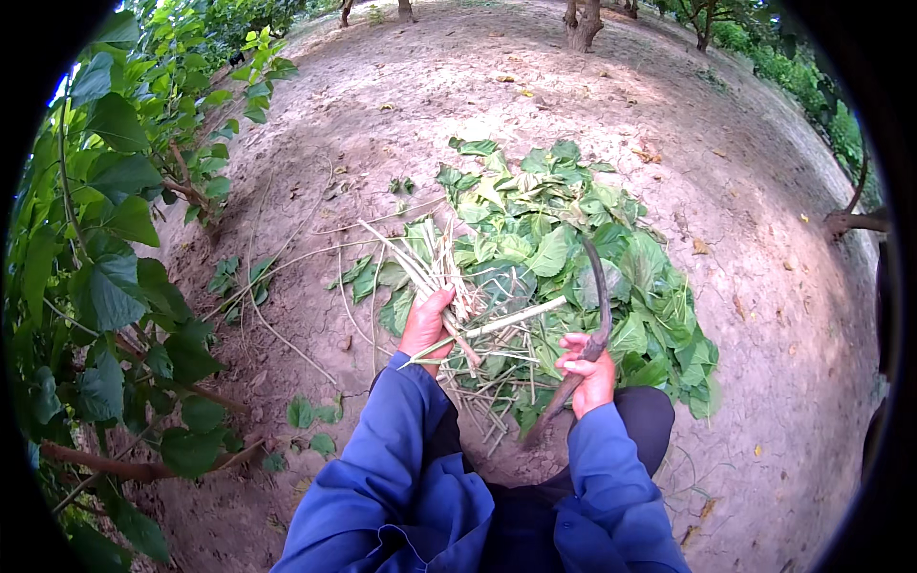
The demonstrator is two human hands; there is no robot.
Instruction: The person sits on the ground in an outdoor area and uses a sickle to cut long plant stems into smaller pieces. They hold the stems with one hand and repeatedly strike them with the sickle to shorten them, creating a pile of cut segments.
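Note:
My left hand (428, 326) grips a bundle of pale, peeled-looking stalks (410, 263), whose far ends fan out up and to the left. A thicker pale stalk (519, 317) slants to the right across the bundle. In my right hand (593, 376) is a sickle (600, 290) with a dark, curved blade pointing away from me. Its wooden handle slopes down towards my knees. Beneath and beyond both hands spreads a heap of broad green leaves (641, 268). Thin cut stems (494, 401) lie scattered at its near edge, between my hands.
Leafy branches (114, 286) crowd the left side, with a bare brown limb (136, 469) low down. Long thin stems (286, 344) trail over the cracked soil (752, 286). A tree trunk (584, 29) stands at the back, and another branch (856, 222) juts in at right.

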